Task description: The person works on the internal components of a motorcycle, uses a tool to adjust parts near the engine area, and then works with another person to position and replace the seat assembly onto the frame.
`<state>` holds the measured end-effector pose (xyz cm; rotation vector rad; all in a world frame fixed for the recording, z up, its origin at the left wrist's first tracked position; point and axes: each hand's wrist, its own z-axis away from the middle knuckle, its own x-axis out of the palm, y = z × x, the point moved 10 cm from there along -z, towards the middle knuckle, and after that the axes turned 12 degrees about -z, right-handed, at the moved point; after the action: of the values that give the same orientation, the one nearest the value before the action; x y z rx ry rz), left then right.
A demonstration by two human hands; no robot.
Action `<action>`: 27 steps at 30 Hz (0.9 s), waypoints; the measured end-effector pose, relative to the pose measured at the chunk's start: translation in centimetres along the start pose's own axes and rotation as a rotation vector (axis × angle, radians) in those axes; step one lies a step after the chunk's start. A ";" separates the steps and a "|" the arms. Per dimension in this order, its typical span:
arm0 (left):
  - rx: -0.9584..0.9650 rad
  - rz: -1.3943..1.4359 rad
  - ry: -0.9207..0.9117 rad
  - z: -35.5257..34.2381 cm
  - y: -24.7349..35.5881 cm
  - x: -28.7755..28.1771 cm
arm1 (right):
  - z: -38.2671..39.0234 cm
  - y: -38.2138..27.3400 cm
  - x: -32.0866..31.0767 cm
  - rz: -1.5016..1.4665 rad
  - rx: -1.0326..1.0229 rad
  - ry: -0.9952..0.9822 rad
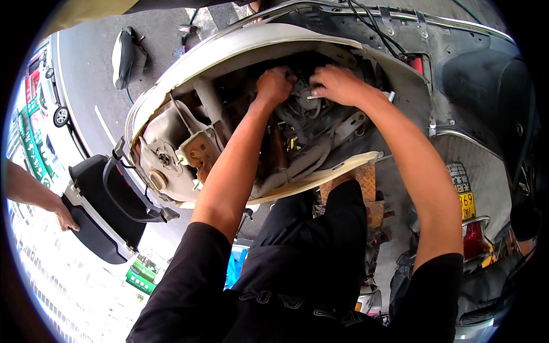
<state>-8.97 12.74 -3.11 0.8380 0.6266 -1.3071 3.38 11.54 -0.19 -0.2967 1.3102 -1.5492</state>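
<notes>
Head view: has left hand point(276, 86) and right hand point(337, 84) inside a scooter's open body shell point(246, 41), both with fingers bent. Cannot tell whether either closes on anything. Shows a small pale piece point(313, 97) at the right fingertips, perhaps held, perhaps only beside them, and a grey rounded engine part point(306, 105) between and just below both hands. Could lose that piece among the parts beneath if loosely pinched; could scrape knuckles, given the cramped opening. Shows a pale tank point(171, 126) left of and below the left hand, then, well farther left, another person's hand point(66, 219) touching a black part point(94, 234).
</notes>
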 end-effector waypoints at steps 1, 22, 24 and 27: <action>0.003 -0.019 -0.029 0.0 0.0 0.2 | -1.1 0.3 0.7 -0.013 -0.005 -0.012; -0.233 -0.079 0.270 0.8 -5.8 -2.9 | -4.7 2.9 1.1 -0.038 0.191 0.416; -0.270 -0.068 0.271 0.6 -6.7 -2.8 | -5.9 3.8 1.3 -0.155 0.218 0.451; -0.195 -0.035 0.343 0.3 -6.3 -2.9 | -6.8 5.4 2.6 -0.372 0.230 0.428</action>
<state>-15.71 13.86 -1.74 0.9000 1.0270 -1.1198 0.21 14.10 -8.25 -0.0622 1.4361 -2.1470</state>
